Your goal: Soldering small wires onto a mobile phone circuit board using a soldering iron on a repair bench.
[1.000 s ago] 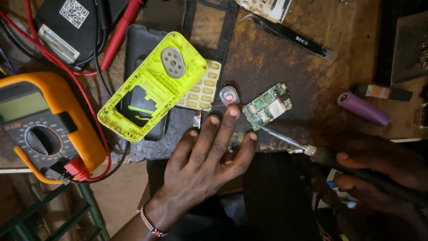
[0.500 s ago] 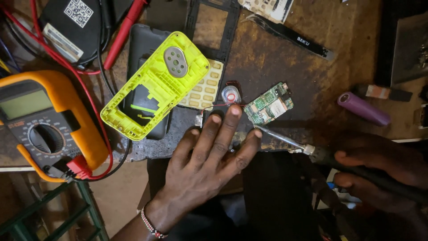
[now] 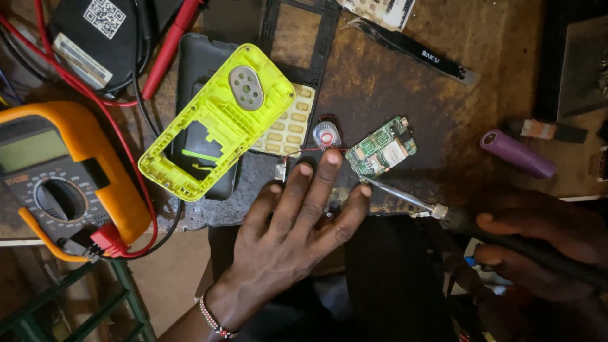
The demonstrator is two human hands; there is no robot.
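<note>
Centrally, the left hand (image 3: pixel 294 237) lies flat with fingers spread, holding nothing, fingertips just below the small green circuit board (image 3: pixel 382 146); lower right, the right hand (image 3: pixel 538 244) grips a soldering iron (image 3: pixel 443 212).

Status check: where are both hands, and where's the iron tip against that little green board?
Left hand flat, fingers spread, beside the green circuit board. Right hand in grip on soldering iron, tip at the board's lower edge. Small round speaker and thin red wire close alongside.

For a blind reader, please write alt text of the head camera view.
A left hand rests spread beside a small green circuit board, while the right hand holds a soldering iron tipped toward it. A lime phone shell and orange multimeter lie left.
</note>
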